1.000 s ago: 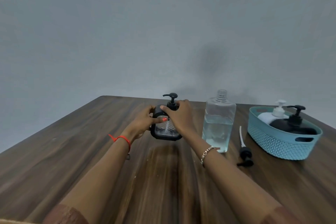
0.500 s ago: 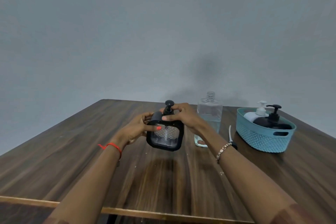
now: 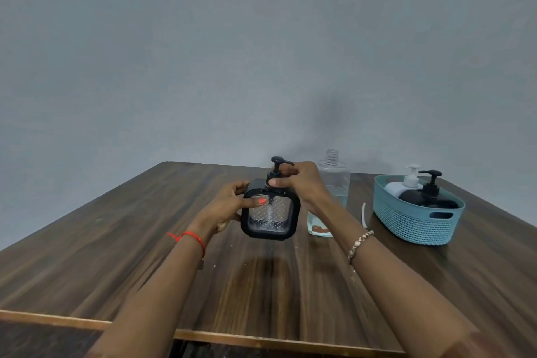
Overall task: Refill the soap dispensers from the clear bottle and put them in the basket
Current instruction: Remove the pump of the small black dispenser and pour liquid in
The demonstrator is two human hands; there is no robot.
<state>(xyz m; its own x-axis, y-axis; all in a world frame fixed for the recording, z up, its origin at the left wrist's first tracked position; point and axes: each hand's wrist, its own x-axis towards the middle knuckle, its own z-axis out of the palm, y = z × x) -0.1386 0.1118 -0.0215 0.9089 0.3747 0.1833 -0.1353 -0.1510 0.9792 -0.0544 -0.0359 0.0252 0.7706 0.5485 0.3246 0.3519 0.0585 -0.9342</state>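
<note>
from the head view, we hold the square black-framed soap dispenser with its clear dimpled window [image 3: 270,213] in front of us above the dark wood-grain table [image 3: 116,241], seemingly lifted just off it. our left hand [image 3: 229,206] grips the dispenser's body from the side, thumb pressed on the front pane. our right hand [image 3: 302,183] is curled round the collar of the black pump head [image 3: 277,167], pinching it.

we judge the step to be screwing the pump down. to do it well, we want the body level and braced firmly in the left hand while the right turns only the collar, straight on the thread, until snug. the frame looks like hard, smooth plastic, and it may be slippery if any soap has run.

the tall clear plastic bottle [image 3: 334,180], uncapped with a ribbed neck, stands just behind our right wrist, part full of liquid. the teal woven-pattern plastic basket [image 3: 415,227] sits well to the right and holds a rounded white pump dispenser [image 3: 405,186] and a rounded glossy black pump dispenser [image 3: 427,197]. a thin white tube [image 3: 363,213] lies between bottle and basket.
</note>
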